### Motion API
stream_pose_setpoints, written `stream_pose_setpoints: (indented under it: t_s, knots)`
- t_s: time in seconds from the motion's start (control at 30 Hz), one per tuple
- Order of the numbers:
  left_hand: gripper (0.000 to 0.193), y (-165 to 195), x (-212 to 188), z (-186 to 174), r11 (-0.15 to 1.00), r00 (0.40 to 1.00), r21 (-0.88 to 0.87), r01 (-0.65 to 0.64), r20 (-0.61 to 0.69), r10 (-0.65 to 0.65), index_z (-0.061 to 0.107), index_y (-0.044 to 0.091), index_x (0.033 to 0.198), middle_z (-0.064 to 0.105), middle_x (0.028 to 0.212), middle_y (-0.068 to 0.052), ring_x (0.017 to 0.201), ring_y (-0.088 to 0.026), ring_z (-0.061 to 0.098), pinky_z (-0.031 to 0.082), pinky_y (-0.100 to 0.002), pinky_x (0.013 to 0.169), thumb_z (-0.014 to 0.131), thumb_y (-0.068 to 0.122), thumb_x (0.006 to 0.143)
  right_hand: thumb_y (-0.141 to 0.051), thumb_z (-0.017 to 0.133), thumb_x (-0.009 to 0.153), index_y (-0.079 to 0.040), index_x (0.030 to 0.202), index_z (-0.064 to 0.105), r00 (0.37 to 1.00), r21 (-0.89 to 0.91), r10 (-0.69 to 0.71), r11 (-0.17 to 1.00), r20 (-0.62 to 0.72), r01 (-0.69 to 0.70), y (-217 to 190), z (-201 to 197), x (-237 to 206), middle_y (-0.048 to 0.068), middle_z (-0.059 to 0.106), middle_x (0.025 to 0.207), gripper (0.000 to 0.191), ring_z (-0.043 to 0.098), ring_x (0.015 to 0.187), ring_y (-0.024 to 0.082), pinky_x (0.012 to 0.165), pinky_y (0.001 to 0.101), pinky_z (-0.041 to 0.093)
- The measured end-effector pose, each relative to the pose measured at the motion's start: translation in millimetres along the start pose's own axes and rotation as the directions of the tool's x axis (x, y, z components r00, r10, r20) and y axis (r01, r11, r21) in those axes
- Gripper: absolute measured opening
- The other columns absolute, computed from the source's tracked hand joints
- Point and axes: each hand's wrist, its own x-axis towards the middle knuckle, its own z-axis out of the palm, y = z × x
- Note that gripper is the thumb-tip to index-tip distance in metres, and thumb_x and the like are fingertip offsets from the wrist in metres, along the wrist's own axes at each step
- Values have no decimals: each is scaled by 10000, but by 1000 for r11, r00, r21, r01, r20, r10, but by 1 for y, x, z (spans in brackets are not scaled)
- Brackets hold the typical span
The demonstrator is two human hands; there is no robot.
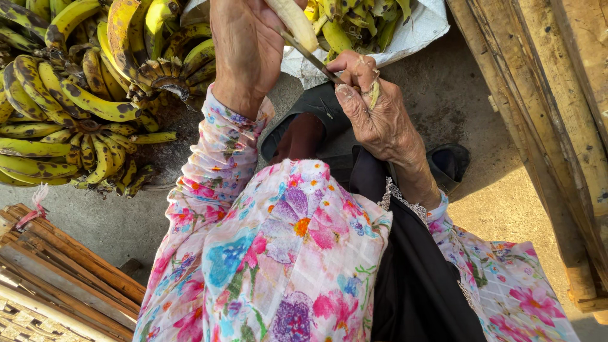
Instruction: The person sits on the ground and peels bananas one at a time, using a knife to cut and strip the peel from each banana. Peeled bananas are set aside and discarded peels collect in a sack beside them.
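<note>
Down on the bare concrete floor [456, 107], a big heap of yellow bananas [76, 95], heavily spotted with black, fills the upper left, still joined in bunches. Along the right edge runs a rough wooden frame [570, 126], and at the lower left lies a stack of wooden slats [57, 266]. At the top, a white sack [418, 31] holds a pile of greenish banana peels [354, 22]. Nearer, the person's floral sleeves and dark skirt take up the lower middle, with a dark sandal [449, 161] showing beside the right forearm.

Between the heap and the sack, the left hand [244, 47] is closed around a peeled banana [294, 22], pale and bare, whose tip points down toward the other hand. The right hand [370, 104] is clenched on a thin knife [310, 57], its blade slanting up to meet the fruit. A small yellowish scrap, probably peel, clings to the right fingers [373, 95].
</note>
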Motion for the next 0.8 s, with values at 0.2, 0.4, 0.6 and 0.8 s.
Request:
stream_pose_setpoints:
  t_s: [0.2, 0.4, 0.6, 0.8]
  knots:
    - [421, 8, -7, 13, 997, 995, 30, 65, 77, -67, 552, 0, 1165, 650, 1109, -146, 987, -264, 684, 568, -420, 948, 348, 368, 1149, -180, 572, 1131, -65, 1339, 574, 995, -134, -68, 989, -70, 59, 4, 4, 0, 104, 624, 1124, 238, 661, 924, 182, 861, 321, 543]
    - [414, 10, -15, 26, 991, 988, -21, 131, 85, -128, 541, 29, 1173, 615, 1087, -116, 954, -243, 643, 542, -415, 920, 344, 393, 1145, -167, 596, 1135, -66, 1344, 563, 992, -79, -102, 992, -74, 97, 13, 6, 1, 116, 633, 1183, 235, 679, 963, 203, 928, 326, 559]
    - [424, 8, -22, 46, 971, 974, -115, 208, 117, -194, 520, 43, 1113, 540, 1018, -76, 879, -175, 525, 467, -349, 811, 349, 424, 1184, -156, 613, 1121, -44, 1318, 535, 993, -91, -89, 993, -80, 82, 18, 9, 2, 88, 673, 1121, 239, 723, 951, 216, 900, 341, 574]
    - [370, 13, -25, 62, 922, 939, -184, 340, 117, -323, 549, 39, 1091, 582, 1016, -89, 877, -207, 577, 511, -356, 841, 403, 374, 1153, -154, 608, 1132, -42, 1319, 516, 967, -218, -218, 958, -132, 186, 25, 16, 8, 130, 668, 1229, 237, 741, 1001, 289, 876, 380, 590]
